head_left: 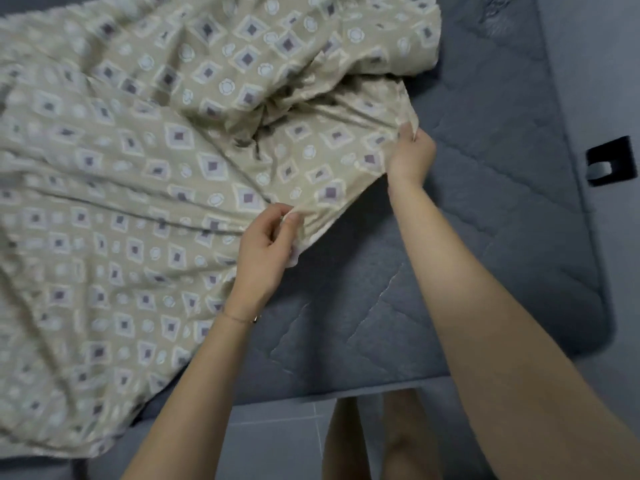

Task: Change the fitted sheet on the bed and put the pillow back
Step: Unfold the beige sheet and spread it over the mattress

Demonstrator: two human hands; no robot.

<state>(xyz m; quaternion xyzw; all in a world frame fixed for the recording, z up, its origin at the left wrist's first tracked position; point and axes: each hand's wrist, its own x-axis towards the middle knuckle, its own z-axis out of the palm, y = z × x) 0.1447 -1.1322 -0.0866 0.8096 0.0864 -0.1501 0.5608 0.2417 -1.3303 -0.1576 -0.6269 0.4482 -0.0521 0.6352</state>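
**A:** What do we see at the left?
**B:** The patterned fitted sheet (138,168) lies loose and rumpled over the left part of the bed. Its near side spills over the bed's edge toward the tiled floor (277,438).

**A:** And the hands?
**B:** Our left hand (266,251), with a thin bracelet (242,318) at the wrist, pinches the sheet's edge between thumb and fingers. Further right, our right hand (412,157) has its fingers curled round the same edge.

**A:** And to the right of them?
**B:** The grey quilted mattress (485,237) is bare, with its right corner uncovered. A small black object (611,161) sits just beside it.

**A:** How far along do we judge the task?
**B:** Midway at most. No corner we see is tucked, and we cannot tell whether this sheet is coming off or going on. The pillow is out of view, so we judge it is not yet back.
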